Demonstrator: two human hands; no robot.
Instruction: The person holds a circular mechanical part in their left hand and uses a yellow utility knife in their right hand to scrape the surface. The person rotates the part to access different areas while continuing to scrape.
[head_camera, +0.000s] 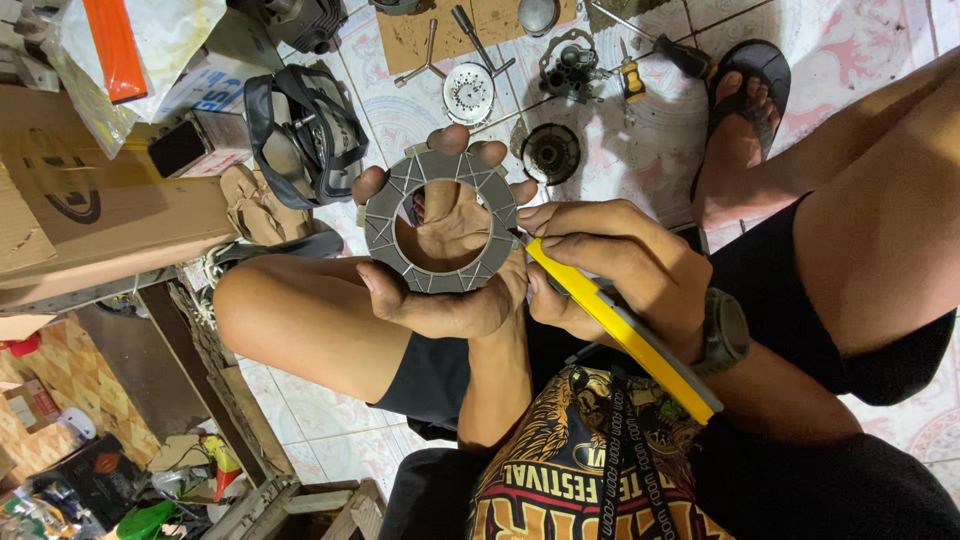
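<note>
Cradling the grey friction ring (441, 222) in our left hand (450, 285), fingers wrapped around its rim, we judged it stiff and light. Our right hand (600, 265), just beside the ring, gripped a yellow utility knife (620, 330) with its tip touching the ring's edge.

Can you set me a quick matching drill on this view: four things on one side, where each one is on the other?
Things:
1. grey ring plate
2. yellow utility knife
3. wristwatch
4. black sandal

Places:
A. on the foot resting on the tiled floor
B. on the right wrist
C. held up in the left hand
D. gripped in the right hand, tip at the plate's edge

Pairs: 1-C, 2-D, 3-B, 4-A
</note>
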